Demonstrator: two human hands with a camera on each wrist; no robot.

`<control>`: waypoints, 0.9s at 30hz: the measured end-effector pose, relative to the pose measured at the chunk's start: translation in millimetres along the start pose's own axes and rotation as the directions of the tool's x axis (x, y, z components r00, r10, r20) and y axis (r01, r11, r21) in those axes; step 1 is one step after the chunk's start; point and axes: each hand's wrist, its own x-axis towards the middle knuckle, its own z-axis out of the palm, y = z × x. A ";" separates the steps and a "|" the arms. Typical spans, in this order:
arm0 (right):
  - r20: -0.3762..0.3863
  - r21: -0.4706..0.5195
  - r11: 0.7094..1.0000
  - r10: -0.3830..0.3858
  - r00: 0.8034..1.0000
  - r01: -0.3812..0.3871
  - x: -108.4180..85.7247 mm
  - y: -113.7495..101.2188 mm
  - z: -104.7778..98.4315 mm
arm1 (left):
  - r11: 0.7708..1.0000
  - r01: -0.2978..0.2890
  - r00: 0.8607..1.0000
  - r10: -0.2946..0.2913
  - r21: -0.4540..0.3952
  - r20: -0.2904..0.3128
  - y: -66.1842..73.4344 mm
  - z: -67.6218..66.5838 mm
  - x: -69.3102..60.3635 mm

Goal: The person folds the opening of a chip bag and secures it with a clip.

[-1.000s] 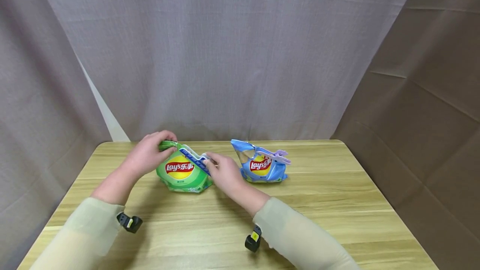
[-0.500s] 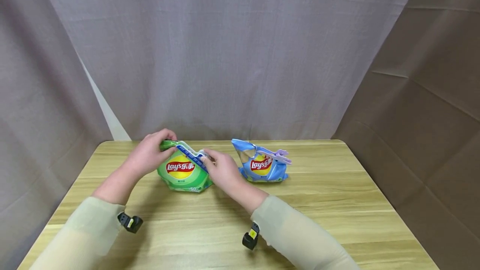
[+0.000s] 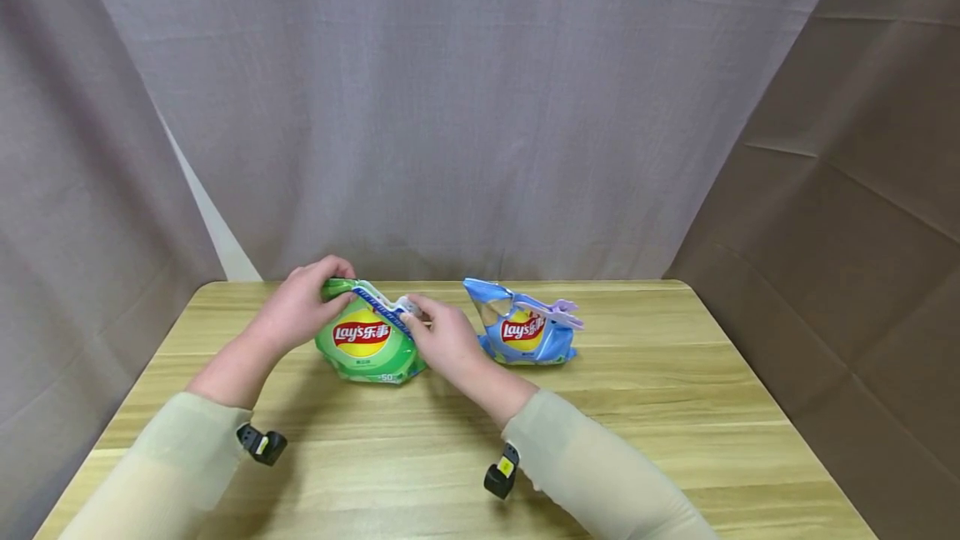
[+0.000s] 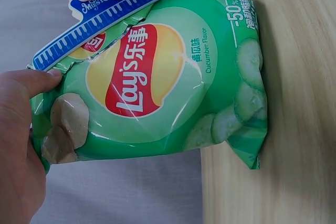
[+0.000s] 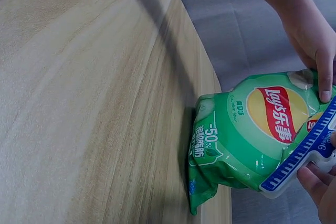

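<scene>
A green bag of Lay's cucumber potato chips (image 3: 367, 365) stands on the table at left of centre in the head view. My left hand (image 3: 302, 304) pinches its upper left corner between thumb and fingers. Across the slanting folded top lies a blue-and-white bag clip (image 4: 107, 20) with a piano-key pattern and the word "Music". With thumb and fingers, my right hand (image 3: 447, 340) pinches the clip's handle. The clip's upper end sits close to my left thumb (image 4: 44, 81). Both wrist views show the clip lying over the bag's edge; its far side is partly hidden.
Right of my right hand, a blue Lay's bag (image 3: 525, 350) stands with a purple clip (image 3: 558, 315) on its folded top. Both bags are near the back of the wooden table (image 3: 645, 440), and a grey curtain (image 3: 480, 107) hangs behind it.
Over the first half second, my right hand and the clip shifted slightly up and left along the bag's top. Since then they have barely moved. My left hand keeps its grip on the corner.
</scene>
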 end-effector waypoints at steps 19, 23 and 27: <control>0.056 0.068 0.997 0.016 0.998 -0.020 4.0 5.2 -0.9 | 0.998 0.022 1.000 -0.021 0.066 -0.016 2.0 2.1 -1.7; 0.085 0.053 0.998 0.012 0.996 -0.017 2.4 5.9 -0.8 | 0.997 -0.010 1.000 0.012 0.078 -0.022 2.4 3.1 -3.3; 0.118 0.029 0.999 0.020 0.993 -0.024 0.7 7.2 -0.5 | 0.995 -0.039 0.999 0.042 0.087 -0.034 2.1 3.7 -3.8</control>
